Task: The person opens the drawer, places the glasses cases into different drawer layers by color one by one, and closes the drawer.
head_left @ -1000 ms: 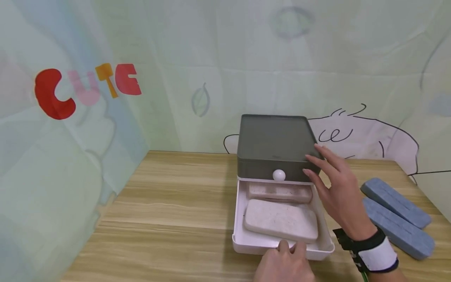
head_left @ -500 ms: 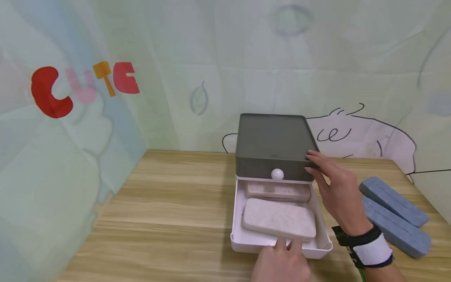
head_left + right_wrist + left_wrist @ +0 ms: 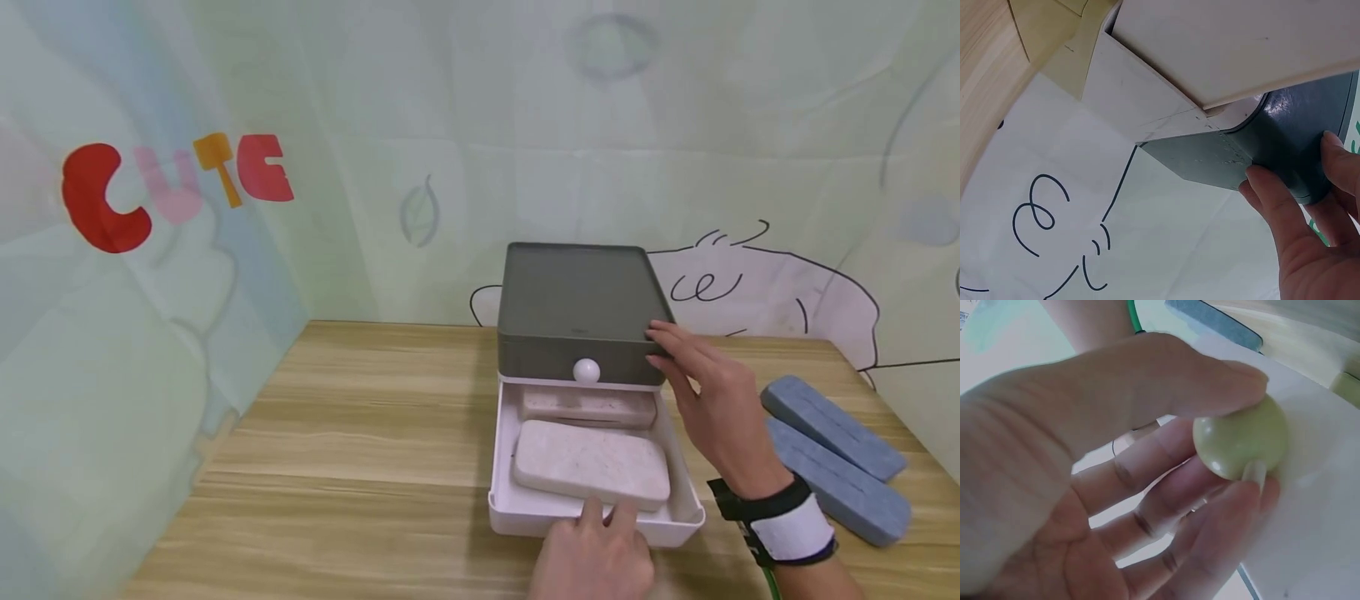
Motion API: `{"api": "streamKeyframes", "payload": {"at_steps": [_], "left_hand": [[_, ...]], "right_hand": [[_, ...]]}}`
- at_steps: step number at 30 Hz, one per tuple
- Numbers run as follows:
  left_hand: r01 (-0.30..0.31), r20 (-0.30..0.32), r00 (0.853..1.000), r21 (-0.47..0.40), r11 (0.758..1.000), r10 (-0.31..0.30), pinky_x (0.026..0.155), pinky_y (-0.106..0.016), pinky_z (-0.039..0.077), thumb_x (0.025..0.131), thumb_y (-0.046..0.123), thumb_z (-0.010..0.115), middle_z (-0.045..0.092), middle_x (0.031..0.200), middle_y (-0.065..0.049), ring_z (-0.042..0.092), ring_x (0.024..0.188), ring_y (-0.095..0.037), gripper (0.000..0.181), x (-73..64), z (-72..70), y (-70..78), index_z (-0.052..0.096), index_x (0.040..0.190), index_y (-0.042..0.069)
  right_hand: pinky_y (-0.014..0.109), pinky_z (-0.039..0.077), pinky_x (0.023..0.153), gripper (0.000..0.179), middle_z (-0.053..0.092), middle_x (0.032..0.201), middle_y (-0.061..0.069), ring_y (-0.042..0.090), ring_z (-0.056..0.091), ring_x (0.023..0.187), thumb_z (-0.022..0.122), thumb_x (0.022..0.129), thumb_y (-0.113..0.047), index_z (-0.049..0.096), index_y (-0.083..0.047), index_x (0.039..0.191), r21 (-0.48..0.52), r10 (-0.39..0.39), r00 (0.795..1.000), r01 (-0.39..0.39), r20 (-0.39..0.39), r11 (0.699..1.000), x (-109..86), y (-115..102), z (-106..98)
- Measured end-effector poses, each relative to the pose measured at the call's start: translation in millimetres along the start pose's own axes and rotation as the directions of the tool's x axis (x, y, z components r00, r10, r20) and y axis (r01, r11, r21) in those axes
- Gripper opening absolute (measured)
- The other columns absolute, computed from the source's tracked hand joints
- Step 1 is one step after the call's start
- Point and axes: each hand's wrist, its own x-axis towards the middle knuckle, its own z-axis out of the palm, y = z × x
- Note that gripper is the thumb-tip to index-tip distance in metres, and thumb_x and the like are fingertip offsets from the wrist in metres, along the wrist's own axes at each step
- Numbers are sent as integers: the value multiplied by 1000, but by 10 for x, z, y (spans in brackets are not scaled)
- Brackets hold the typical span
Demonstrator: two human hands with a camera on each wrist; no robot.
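Note:
A two-tier desktop drawer box has a dark grey upper part (image 3: 585, 292) with a white round knob (image 3: 587, 371). Below it, a white drawer (image 3: 517, 517) is pulled out toward me. Inside lie pale, stone-like slabs: one in front (image 3: 592, 462), another behind (image 3: 588, 406), partly under the upper part. My left hand (image 3: 592, 558) is at the drawer's front; in the left wrist view its thumb and fingers pinch the drawer's round knob (image 3: 1241, 437). My right hand (image 3: 716, 400) grips the upper part's front right corner, as the right wrist view also shows.
Two blue-grey slabs (image 3: 836, 425) lie side by side on the wood-grain table (image 3: 360, 433), right of the right wrist. A printed cloth backdrop (image 3: 375, 83) with a cartoon outline and coloured letters stands behind and to the left.
My right hand's spread fingers have come together and settled on the upper part's corner. My left hand stays at the drawer front. The head view has shifted slightly.

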Motion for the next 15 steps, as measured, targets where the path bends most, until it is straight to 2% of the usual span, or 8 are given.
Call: {"api": "streamKeyframes", "payload": {"at_steps": [2,6,15], "left_hand": [[7,-63,998,9,1000,-7,38,-24,29,75,39,70,53,84,10,49,64,-8,10,0,14,-12,69,67,34],[15,-137,991,15,1000,-12,38,-23,28,73,38,69,53,84,10,49,63,-7,9,12,36,-30,67,65,33],[22,-155,988,5,1000,-21,38,-22,30,73,37,69,54,84,11,52,67,-6,8,33,27,-48,67,66,33]], "right_hand": [[40,54,77,43,71,128,14,37,71,111,74,84,8,71,-5,125,0,1,1000,-1,3,1000,-6,1,0],[42,54,80,43,71,129,15,37,71,113,74,85,8,70,-5,126,4,5,1000,-5,12,1000,-7,-4,-6],[41,55,78,44,71,129,13,35,71,114,74,85,6,70,-6,128,0,15,999,-15,32,1000,8,-10,-26]]}}
